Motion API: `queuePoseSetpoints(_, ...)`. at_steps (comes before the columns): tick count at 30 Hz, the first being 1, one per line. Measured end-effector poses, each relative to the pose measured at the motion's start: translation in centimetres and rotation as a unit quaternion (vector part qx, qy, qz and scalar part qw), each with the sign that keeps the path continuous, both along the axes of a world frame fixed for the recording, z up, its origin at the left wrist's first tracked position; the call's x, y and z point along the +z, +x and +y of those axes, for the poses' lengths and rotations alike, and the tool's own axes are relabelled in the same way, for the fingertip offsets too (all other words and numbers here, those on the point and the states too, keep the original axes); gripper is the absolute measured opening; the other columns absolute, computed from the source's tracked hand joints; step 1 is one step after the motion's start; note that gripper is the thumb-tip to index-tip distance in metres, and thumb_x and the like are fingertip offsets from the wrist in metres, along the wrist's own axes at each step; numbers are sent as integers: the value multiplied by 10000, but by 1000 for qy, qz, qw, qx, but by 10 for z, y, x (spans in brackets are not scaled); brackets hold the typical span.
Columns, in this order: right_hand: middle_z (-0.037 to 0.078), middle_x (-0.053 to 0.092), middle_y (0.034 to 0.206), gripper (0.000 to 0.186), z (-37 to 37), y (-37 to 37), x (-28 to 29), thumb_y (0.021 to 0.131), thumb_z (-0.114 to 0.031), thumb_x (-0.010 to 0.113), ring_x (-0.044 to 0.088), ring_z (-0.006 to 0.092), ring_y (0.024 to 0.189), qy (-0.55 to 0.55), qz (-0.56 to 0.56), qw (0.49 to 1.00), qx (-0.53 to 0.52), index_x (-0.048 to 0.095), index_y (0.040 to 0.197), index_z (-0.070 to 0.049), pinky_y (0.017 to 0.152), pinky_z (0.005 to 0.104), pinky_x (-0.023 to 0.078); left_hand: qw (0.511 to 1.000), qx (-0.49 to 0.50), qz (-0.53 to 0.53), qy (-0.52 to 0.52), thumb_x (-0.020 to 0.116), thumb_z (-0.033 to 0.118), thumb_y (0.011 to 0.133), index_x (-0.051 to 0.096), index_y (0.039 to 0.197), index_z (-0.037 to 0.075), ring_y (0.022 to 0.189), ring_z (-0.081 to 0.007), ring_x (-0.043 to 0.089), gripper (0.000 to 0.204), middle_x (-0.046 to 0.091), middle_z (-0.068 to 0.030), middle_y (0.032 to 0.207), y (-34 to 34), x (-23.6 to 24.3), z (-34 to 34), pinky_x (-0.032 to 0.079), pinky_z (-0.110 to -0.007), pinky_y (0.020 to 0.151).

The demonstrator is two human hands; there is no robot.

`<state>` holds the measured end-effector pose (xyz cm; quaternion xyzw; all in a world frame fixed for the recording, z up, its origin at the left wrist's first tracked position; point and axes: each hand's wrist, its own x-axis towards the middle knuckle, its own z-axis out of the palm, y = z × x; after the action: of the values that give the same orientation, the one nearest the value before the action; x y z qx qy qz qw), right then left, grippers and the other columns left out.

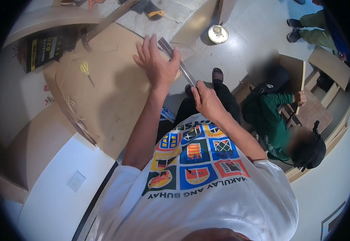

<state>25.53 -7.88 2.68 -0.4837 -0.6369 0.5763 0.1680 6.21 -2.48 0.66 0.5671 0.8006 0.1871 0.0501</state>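
My left hand (157, 64) lies flat with fingers spread on a brown wooden panel (106, 92), its thumb side pressing against a long grey metal strip (175, 56) that runs along the panel's right edge. My right hand (207, 100) is closed around the near end of that strip. The strip slants up and to the left, past my left hand.
Yellow-handled scissors (86, 69) lie on the panel. A dark box (42, 50) sits at the far left, a round tin (218, 34) on the floor ahead. A person in a green top (269, 120) crouches at right by wooden boards (315, 108); another person's legs (311, 28) show at top right.
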Motion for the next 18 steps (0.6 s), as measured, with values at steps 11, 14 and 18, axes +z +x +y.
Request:
queuePoseSetpoints(11,296,558,663,215,-1,-20,-6,1066,-159,551,592,526,678,-56,21,998,-32,469,962,10,544,513,435,1000,-12,18,-9,695,419,906,441,1513,118,1519,-520,207,723,329,-195,1623,1,-7,-5,113,-774,1149)
queuePoseSetpoints(14,292,563,676,213,7,-27,-14,1060,-153,550,600,520,693,-34,46,998,-28,483,957,20,575,516,446,999,16,44,-17,698,413,917,410,1502,48,1498,-509,255,747,391,-239,1564,-1,-9,1,167,-747,1153)
queuePoseSetpoints(18,267,585,698,233,39,-27,-14,1069,-212,524,621,485,700,0,61,998,-9,526,985,6,633,507,473,996,65,-54,30,721,406,910,453,1484,4,1492,-451,315,750,466,-227,1535,-2,-1,5,160,-651,1209)
